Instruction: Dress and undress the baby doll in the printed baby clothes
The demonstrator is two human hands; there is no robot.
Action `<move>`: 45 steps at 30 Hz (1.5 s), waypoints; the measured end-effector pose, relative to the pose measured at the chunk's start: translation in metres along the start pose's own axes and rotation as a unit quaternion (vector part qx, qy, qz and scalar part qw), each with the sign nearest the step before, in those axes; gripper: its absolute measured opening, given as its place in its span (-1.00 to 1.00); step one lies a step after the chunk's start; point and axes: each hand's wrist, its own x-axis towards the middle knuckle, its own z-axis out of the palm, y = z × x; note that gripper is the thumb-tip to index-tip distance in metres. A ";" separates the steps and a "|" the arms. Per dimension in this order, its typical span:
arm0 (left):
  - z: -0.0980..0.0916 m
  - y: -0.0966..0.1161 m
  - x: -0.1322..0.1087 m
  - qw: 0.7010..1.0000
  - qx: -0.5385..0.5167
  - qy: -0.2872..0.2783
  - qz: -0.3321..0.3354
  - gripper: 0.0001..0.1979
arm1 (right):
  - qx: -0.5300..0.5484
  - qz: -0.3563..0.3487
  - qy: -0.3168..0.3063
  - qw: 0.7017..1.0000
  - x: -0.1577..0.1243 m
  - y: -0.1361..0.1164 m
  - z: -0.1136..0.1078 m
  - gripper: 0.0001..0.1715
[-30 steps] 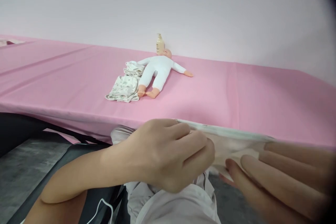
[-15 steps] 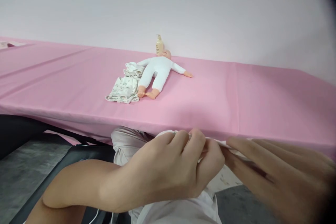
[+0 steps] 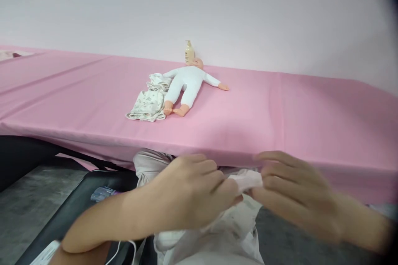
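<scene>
A pale cloth point(image 3: 248, 180) with a faint print is stretched between my hands above my lap. My left hand point(image 3: 195, 192) is closed, pinching one end between thumb and fingers. At the other end, my right hand point(image 3: 295, 194) grips the cloth with thumb and fingertips, slightly blurred. Lower folds of the fabric hang beneath the hands; whether it is a garment I cannot tell. Beyond them, a baby doll point(image 3: 188, 80) in a white body lies face up on the pink-covered table point(image 3: 245, 112), arms spread.
Folded printed cloths point(image 3: 147, 105) lie beside the doll's legs. A pump bottle point(image 3: 189, 53) stands behind its head, near the white wall point(image 3: 124, 12). At lower left are a black chair point(image 3: 90, 180), a clear plastic packet point(image 3: 104, 193) and a white cable point(image 3: 116, 252).
My right hand has moved left and swung round, and a short strip of cloth now shows between the hands. The left hand has shifted slightly left. The doll stays put.
</scene>
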 end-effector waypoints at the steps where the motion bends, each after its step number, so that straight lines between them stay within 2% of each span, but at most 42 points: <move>1: 0.015 -0.003 -0.004 0.999 -0.038 0.001 -0.032 -0.65 | 0.015 -0.001 -0.002 1.000 0.000 0.007 0.014 -0.84; 2: 0.033 -0.005 -0.009 0.994 -0.083 0.009 -0.077 -0.63 | 0.032 0.035 0.006 0.999 0.000 0.013 0.030 -0.85; 3: 0.053 -0.006 -0.014 0.977 -0.133 -0.002 -0.164 -0.63 | 0.037 0.094 0.032 0.994 -0.001 0.018 0.048 -0.88; 4: 0.074 -0.006 -0.019 0.946 -0.202 0.007 -0.254 -0.63 | 0.033 0.153 0.054 0.986 -0.002 0.021 0.068 -0.91; 5: 0.094 -0.005 -0.024 0.894 -0.282 0.001 -0.348 -0.65 | 0.026 0.221 0.076 0.972 -0.002 0.022 0.087 -0.93; 6: 0.112 -0.002 -0.027 0.824 -0.368 0.023 -0.430 -0.66 | 0.023 0.277 0.103 0.955 -0.002 0.021 0.106 -0.94; 7: 0.126 0.003 -0.030 0.747 -0.449 0.067 -0.486 -0.70 | 0.024 0.319 0.151 0.935 -0.002 0.017 0.121 -0.94; 9: 0.140 0.017 -0.033 0.615 -0.553 0.141 -0.544 -0.78 | 0.071 0.378 0.228 0.894 -0.001 0.004 0.141 -0.92; 10: 0.140 0.025 -0.034 0.563 -0.589 0.160 -0.557 -0.83 | 0.107 0.394 0.247 0.879 0.000 -0.003 0.144 -0.88; 12: 0.131 0.042 -0.036 0.502 -0.635 0.172 -0.562 -0.84 | 0.190 0.403 0.241 0.862 0.001 -0.017 0.140 -0.81; 15: 0.109 0.062 -0.038 0.462 -0.675 0.196 -0.540 -0.70 | 0.262 0.382 0.211 0.861 -0.001 -0.030 0.121 -0.70; 18: 0.091 0.073 -0.040 0.402 -0.732 0.225 -0.502 -0.53 | 0.193 0.367 0.245 0.876 -0.007 -0.036 0.112 -0.56; 21: 0.081 0.080 -0.040 0.354 -0.797 0.213 -0.441 -0.45 | 0.141 0.361 0.284 0.877 -0.015 -0.042 0.118 -0.59; 22: 0.080 0.082 -0.040 0.351 -0.809 0.213 -0.420 -0.44 | 0.139 0.363 0.300 0.871 -0.018 -0.044 0.121 -0.64; 24: 0.079 0.085 -0.041 0.365 -0.819 0.219 -0.385 -0.44 | 0.123 0.369 0.339 0.856 -0.022 -0.046 0.125 -0.71; 25: 0.079 0.085 -0.042 0.386 -0.812 0.221 -0.377 -0.44 | 0.105 0.366 0.362 0.851 -0.024 -0.047 0.126 -0.73; 26: 0.079 0.086 -0.044 0.421 -0.793 0.222 -0.380 -0.47 | 0.091 0.357 0.378 0.850 -0.025 -0.047 0.125 -0.74; 27: 0.079 0.085 -0.046 0.470 -0.759 0.226 -0.389 -0.54 | 0.086 0.344 0.384 0.853 -0.026 -0.048 0.124 -0.74; 30: 0.079 0.077 -0.055 0.667 -0.565 0.270 -0.404 -0.73 | 0.123 0.312 0.355 0.873 -0.030 -0.052 0.117 -0.78; 31: 0.079 0.073 -0.057 0.718 -0.493 0.283 -0.402 -0.72 | 0.146 0.306 0.341 0.877 -0.031 -0.054 0.116 -0.78; 32: 0.079 0.069 -0.059 0.750 -0.440 0.287 -0.402 -0.67 | 0.170 0.295 0.333 0.879 -0.033 -0.056 0.115 -0.76; 33: 0.078 0.064 -0.061 0.765 -0.417 0.275 -0.405 -0.59 | 0.194 0.280 0.334 0.879 -0.035 -0.057 0.115 -0.73; 35: 0.078 0.058 -0.062 0.756 -0.464 0.207 -0.412 -0.49 | 0.245 0.241 0.340 0.875 -0.036 -0.059 0.117 -0.64; 37: 0.079 0.055 -0.061 0.727 -0.541 0.133 -0.402 -0.58 | 0.288 0.197 0.342 0.872 -0.035 -0.059 0.120 -0.54; 38: 0.079 0.054 -0.060 0.718 -0.555 0.118 -0.404 -0.70 | 0.294 0.180 0.344 0.874 -0.033 -0.058 0.123 -0.50; 39: 0.079 0.053 -0.060 0.716 -0.548 0.124 -0.414 -0.78 | 0.284 0.168 0.346 0.878 -0.031 -0.056 0.126 -0.46; 42: 0.075 0.051 -0.061 0.718 -0.460 0.206 -0.481 -0.81 | 0.214 0.172 0.327 0.904 -0.026 -0.049 0.140 -0.33; 45: 0.067 0.047 -0.065 0.731 -0.397 0.247 -0.497 -0.89 | 0.236 0.253 0.232 0.909 -0.028 -0.041 0.158 -0.22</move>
